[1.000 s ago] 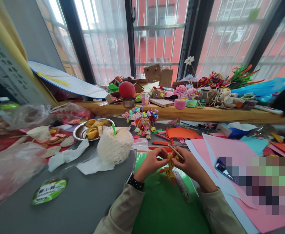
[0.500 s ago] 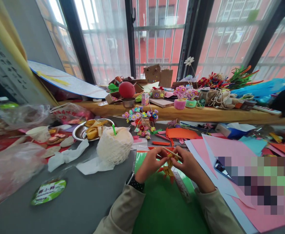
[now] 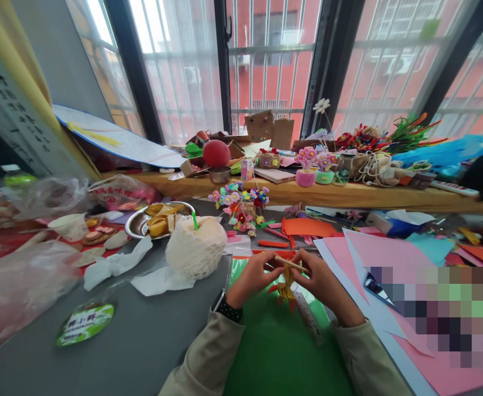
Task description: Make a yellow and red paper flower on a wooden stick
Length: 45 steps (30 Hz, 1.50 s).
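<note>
Both hands come together over a green mat. A thin pale wooden stick runs between the fingertips of my left hand and my right hand, and both pinch it. Just below the stick, between the hands, hangs a small yellow and orange folded paper piece; the fingers partly hide its top. Whether the paper is fixed to the stick, I cannot tell. A whitish ruler with small marks lies on the mat beneath my right hand.
Left of the mat stands a coconut in white foam netting with a green straw, near a metal bowl of peels. Pink and white paper sheets and a phone lie to the right. Fuzzy flowers stand behind.
My hands stay close together over the mat and still grip the stick. The stick tilts slightly differently, and the fingers of my right hand have shifted a little.
</note>
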Each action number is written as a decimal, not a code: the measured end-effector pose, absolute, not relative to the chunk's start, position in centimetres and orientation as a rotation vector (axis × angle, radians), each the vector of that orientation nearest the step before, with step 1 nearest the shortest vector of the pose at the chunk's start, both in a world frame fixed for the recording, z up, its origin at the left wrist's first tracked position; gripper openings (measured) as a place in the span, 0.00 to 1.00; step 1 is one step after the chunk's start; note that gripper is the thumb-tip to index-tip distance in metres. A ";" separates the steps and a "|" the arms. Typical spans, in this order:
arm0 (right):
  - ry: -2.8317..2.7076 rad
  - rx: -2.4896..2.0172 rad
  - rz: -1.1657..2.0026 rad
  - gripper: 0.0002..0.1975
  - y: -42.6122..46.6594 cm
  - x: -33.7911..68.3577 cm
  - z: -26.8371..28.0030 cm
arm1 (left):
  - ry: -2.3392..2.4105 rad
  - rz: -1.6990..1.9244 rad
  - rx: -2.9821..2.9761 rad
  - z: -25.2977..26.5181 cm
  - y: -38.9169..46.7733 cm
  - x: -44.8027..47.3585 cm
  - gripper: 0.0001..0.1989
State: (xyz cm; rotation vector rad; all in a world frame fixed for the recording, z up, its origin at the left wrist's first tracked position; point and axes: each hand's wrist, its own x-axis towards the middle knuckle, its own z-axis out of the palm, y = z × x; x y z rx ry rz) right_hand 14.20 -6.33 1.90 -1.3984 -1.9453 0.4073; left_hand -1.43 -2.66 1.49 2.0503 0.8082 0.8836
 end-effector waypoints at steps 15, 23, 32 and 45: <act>-1.982 -1.426 0.201 0.01 -5.8 13.9 0.8 | 0.879 0.923 2.147 1.2 -2.6 -1.4 0.03; -2.024 -1.421 0.058 0.03 -6.0 13.7 0.7 | 0.920 0.936 2.109 1.0 -2.4 -1.4 0.04; -1.993 -1.414 0.055 0.03 -5.7 13.8 0.1 | 0.889 0.865 1.932 0.7 -2.1 -1.6 0.06; -2.026 -1.292 -0.066 0.04 -5.6 13.9 -0.4 | 0.973 0.968 2.165 0.6 -2.3 -1.3 0.04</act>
